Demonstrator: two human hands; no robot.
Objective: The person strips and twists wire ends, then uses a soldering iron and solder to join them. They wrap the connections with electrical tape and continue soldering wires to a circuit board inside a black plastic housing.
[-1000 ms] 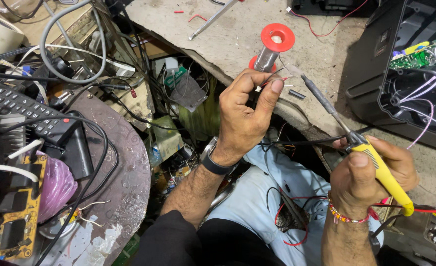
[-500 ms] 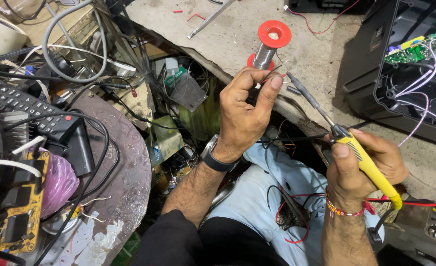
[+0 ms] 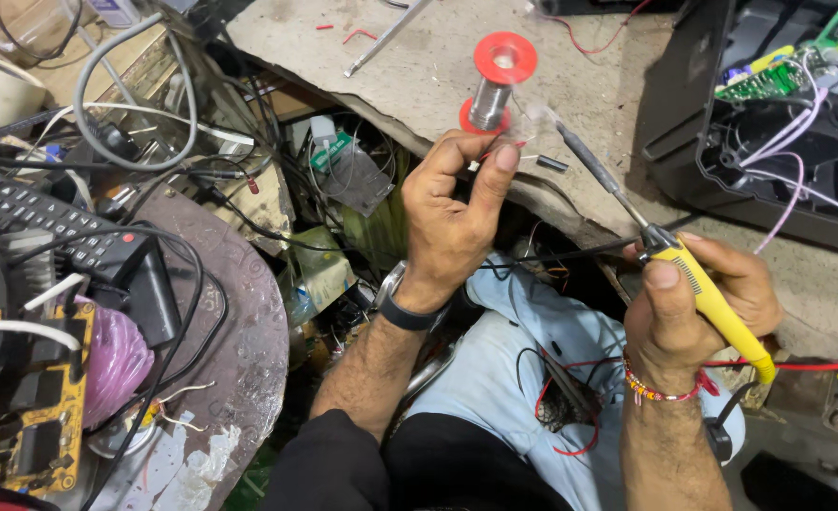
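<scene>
Head view looks down on a cluttered repair bench (image 3: pixel 419 71), a rough grey slab with a broken near edge. At its right end sits a black casing (image 3: pixel 693 114) opened to show a green circuit board (image 3: pixel 769 80) and pale wires. To the left, a round metal plate (image 3: pixel 249 322) carries a black remote control (image 3: pixel 31 213), tangled black and grey cables (image 3: pixel 135 104) and a yellow circuit board (image 3: pixel 22 416) beside a pink plastic bag (image 3: pixel 116 360). Pale blue cloth (image 3: pixel 523 369) lies over the person's lap, with thin red and black wires draped across it.

The left hand (image 3: pixel 452 222), a dark watch at the wrist, is raised over the bench edge with thumb and forefinger pressed together, pinching something too small to make out, right at the foot of a solder spool (image 3: pixel 497 90) with red ends that stands on the bench. The right hand (image 3: pixel 698 312), with a beaded band on the wrist, is closed around the yellow handle of a soldering iron (image 3: pixel 665 255). The iron's dark metal shaft slants up and to the left, its tip close beside the left fingertips and the spool, where a faint haze blurs the spot. A red cord runs off to the right from the handle.
</scene>
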